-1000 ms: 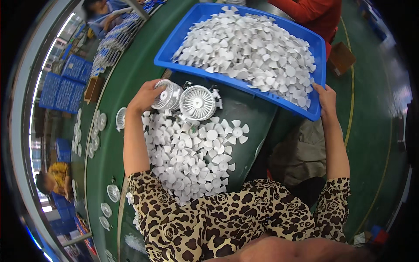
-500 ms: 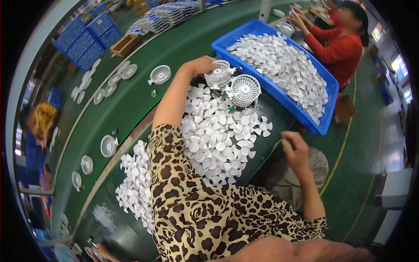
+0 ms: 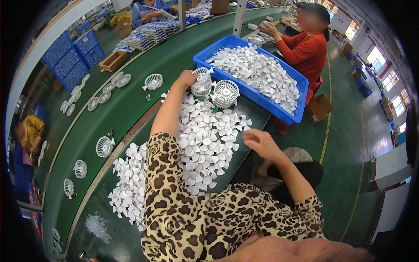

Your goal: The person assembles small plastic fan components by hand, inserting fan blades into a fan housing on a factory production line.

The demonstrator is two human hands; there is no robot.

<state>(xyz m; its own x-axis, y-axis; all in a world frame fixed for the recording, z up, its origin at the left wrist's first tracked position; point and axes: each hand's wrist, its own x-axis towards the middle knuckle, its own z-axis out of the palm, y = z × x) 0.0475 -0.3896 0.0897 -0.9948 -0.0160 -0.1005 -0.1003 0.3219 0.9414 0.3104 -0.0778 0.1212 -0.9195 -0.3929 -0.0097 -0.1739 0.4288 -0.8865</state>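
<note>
My left hand [image 3: 187,79] is closed around the side of a white plastic fan housing [image 3: 201,85], a round slatted cage standing at the far end of the blade pile. A second housing [image 3: 226,92] stands just right of it, with small green circuit boards at their bases. Below them a heap of white fan blades [image 3: 205,139] spreads over the dark green table. My right hand [image 3: 260,143] hovers by the table's right edge near the heap, its fingers loosely bent and apart, with nothing seen in them. Another pile of blades [image 3: 131,179] lies left of my left arm.
A blue tray [image 3: 248,89] full of blades borders the table's far right. Along the left runs a green conveyor [image 3: 131,120] carrying housings and round grilles. Small clear pieces [image 3: 97,227] lie at the near left. A person in red [image 3: 303,50] works beyond the tray.
The view has shifted, so the table appears lower and farther left. My right hand has come in from beside the table toward the blade heap. My left hand stays on the housing.
</note>
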